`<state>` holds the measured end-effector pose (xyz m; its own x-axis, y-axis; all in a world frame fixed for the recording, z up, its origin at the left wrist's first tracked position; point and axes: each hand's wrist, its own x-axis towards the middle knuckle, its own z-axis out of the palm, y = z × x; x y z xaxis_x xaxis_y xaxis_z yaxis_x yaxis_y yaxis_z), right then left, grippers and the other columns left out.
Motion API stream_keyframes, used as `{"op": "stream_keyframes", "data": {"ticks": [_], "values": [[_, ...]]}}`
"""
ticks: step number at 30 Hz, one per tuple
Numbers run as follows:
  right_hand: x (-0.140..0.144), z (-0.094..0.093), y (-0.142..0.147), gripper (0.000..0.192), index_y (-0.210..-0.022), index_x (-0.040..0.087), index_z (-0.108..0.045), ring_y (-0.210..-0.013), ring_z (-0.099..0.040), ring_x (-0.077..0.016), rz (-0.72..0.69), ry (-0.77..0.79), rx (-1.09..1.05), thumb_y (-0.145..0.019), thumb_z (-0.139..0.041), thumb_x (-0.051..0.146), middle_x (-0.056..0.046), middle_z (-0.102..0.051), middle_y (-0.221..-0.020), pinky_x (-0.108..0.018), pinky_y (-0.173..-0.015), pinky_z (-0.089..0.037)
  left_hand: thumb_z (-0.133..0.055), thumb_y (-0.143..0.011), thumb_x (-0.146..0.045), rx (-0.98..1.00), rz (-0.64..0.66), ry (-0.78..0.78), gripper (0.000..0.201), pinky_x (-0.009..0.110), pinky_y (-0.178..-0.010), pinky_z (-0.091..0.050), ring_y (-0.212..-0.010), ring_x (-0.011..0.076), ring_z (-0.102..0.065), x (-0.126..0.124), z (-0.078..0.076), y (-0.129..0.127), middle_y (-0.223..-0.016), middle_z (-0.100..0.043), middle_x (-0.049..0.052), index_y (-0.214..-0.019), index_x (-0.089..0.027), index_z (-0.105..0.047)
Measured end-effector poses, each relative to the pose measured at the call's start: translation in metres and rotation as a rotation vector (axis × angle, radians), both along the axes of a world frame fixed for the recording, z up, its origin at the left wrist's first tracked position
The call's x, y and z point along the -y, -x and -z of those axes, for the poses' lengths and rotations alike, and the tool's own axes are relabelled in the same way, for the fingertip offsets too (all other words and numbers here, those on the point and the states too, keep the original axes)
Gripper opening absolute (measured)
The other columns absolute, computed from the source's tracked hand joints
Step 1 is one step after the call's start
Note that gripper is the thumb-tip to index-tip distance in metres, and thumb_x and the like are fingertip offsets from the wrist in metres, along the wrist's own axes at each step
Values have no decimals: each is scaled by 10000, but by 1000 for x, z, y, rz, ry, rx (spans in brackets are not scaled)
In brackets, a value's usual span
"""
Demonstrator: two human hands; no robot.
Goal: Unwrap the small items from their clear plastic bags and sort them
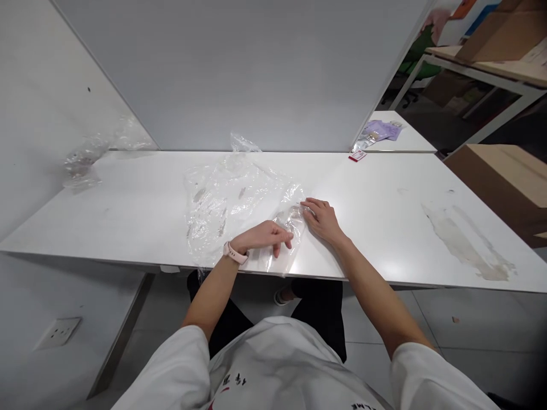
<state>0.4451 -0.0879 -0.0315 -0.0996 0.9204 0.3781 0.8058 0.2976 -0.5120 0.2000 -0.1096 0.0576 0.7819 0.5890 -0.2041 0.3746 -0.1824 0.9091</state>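
A large clear plastic bag [252, 191] lies crumpled and spread out on the white tabletop in front of me. My left hand [270, 233], with a pale pink watch [236, 254] at the wrist, is over the right part of the plastic. Its fingers are loosely bent downward and apart, with nothing seen between them. At the bag's right edge, my right hand [323, 219] rests with fingers stretched out, the fingertips touching the film. Whether anything lies inside the folds near the fingertips, I cannot tell.
More crumpled plastic [83, 162] sits at the table's left end by the wall. A red-and-white card [357, 155] lies near the grey divider [256, 74]. Purple packets [380, 132] rest beyond it. A cardboard box [504, 176] stands at right. Brownish residue [468, 239] marks the tabletop.
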Motion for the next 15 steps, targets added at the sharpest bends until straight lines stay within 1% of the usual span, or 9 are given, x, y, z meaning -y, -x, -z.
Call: {"op": "stream_keyframes", "data": {"ticks": [1, 3, 4, 6, 7, 8, 9, 12, 15], "values": [[0, 0, 0, 371, -1237, 263, -686, -1211, -532, -307, 2, -4, 0, -975, -447, 373, -74, -630, -1366, -527, -1015, -440, -535, -937, -562, -38, -59, -59, 481, 321, -755, -499, -595, 159, -615, 7, 2, 0, -543, -627, 11, -708, -181, -717], [1, 0, 0, 388, -1272, 251, -665, -1204, -530, -313, 2, -16, -20, -962, -460, 364, -84, -636, -1356, -532, -1017, -437, -574, -923, -488, -45, -257, -211, 390, 299, -679, -477, -614, 154, -592, 16, 7, -1, -636, -648, 9, -698, -187, -674], [2, -1, 0, 404, -1297, 244, -649, -1190, -533, -314, 7, -19, -44, -957, -464, 359, -89, -650, -1333, -533, -1012, -440, -566, -930, -450, -28, -388, -290, 334, 300, -694, -478, -683, 165, -610, 18, 11, -2, -736, -681, 20, -751, -192, -679], [4, -4, 1, 430, -1333, 238, -624, -1139, -546, -311, 30, -10, -115, -949, -469, 355, -89, -687, -1262, -524, -979, -462, -549, -937, -384, 4, -639, -408, 227, 318, -787, -491, -886, 199, -639, 17, 16, 0, -992, -713, 54, -936, -207, -692], [6, -5, 1, 433, -1339, 241, -619, -1107, -552, -306, 43, 1, -154, -948, -469, 354, -84, -704, -1222, -518, -959, -473, -545, -938, -365, 7, -723, -429, 224, 335, -837, -492, -972, 215, -635, 15, 19, 1, -1096, -702, 70, -1034, -214, -679], [8, -8, 2, 428, -1335, 250, -621, -1079, -557, -300, 54, 10, -190, -948, -468, 350, -77, -717, -1185, -514, -942, -481, -545, -937, -362, 1, -769, -421, 257, 354, -873, -491, -1028, 230, -628, 14, 21, 2, -1166, -686, 85, -1118, -218, -657], [10, -10, 2, 420, -1328, 263, -624, -1055, -561, -293, 58, 15, -222, -947, -466, 342, -69, -726, -1156, -512, -931, -486, -550, -935, -373, -9, -776, -389, 307, 376, -901, -488, -1064, 246, -623, 12, 23, 3, -1217, -672, 97, -1189, -221, -630], [15, -15, 6, 414, -1327, 302, -615, -996, -575, -266, 12, 20, -301, -953, -439, 312, -49, -738, -1107, -507, -916, -495, -600, -907, -475, -35, -702, -293, 482, 454, -996, -447, -1173, 317, -590, 14, 27, -1, -1319, -635, 128, -1318, -226, -570], [19, -18, 11, 421, -1370, 316, -579, -994, -591, -241, -95, 49, -364, -971, -443, 343, -48, -724, -1132, -468, -886, -522, -662, -844, -564, -68, -641, -347, 679, 526, -1129, -315, -1375, 398, -425, 22, 28, -16, -1472, -524, 152, -1408, -218, -509]]}}
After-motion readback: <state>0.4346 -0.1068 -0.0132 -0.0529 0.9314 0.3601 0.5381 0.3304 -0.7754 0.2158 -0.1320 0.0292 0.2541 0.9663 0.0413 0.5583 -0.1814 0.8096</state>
